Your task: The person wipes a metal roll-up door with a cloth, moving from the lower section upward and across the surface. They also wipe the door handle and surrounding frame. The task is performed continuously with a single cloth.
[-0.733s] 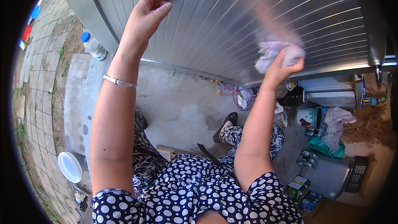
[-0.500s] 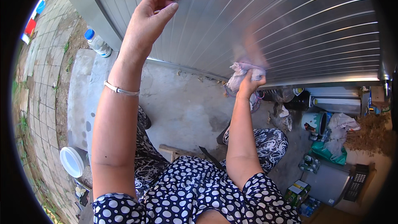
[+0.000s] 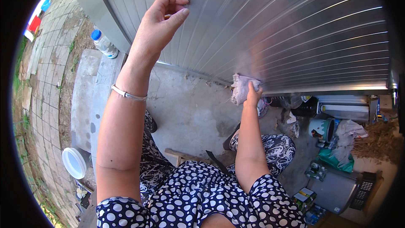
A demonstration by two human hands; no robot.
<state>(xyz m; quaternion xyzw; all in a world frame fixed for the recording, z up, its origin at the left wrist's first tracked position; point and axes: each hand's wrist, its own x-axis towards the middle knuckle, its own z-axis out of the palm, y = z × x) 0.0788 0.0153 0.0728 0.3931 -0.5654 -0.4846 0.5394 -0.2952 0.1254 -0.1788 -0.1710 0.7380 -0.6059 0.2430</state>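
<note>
A tall ribbed silver metal door panel (image 3: 228, 29) stands in front of me. My left hand (image 3: 166, 14) is raised against its upper left part, fingers curled and thumb bent towards them; what the fingertips grip, if anything, is hidden. Lower down, my right hand (image 3: 253, 95) holds a crumpled pale pink cloth (image 3: 241, 88) at the panel's bottom edge. The thumb lies over the cloth, and the remaining fingers are mostly hidden by it.
On the left, a clear jar with a blue lid (image 3: 104, 44) and a white bucket (image 3: 74, 163) stand by a concrete step (image 3: 86, 101). To the right lie a teal-and-white tub (image 3: 320, 129), plastic bags (image 3: 348, 137), a broom head (image 3: 375, 141) and a grey box (image 3: 335, 190).
My right hand and the cloth have moved slightly down to the panel's bottom edge, and the cloth looks flatter. My left hand keeps its curled pose at the panel. The view has shifted a little.
</note>
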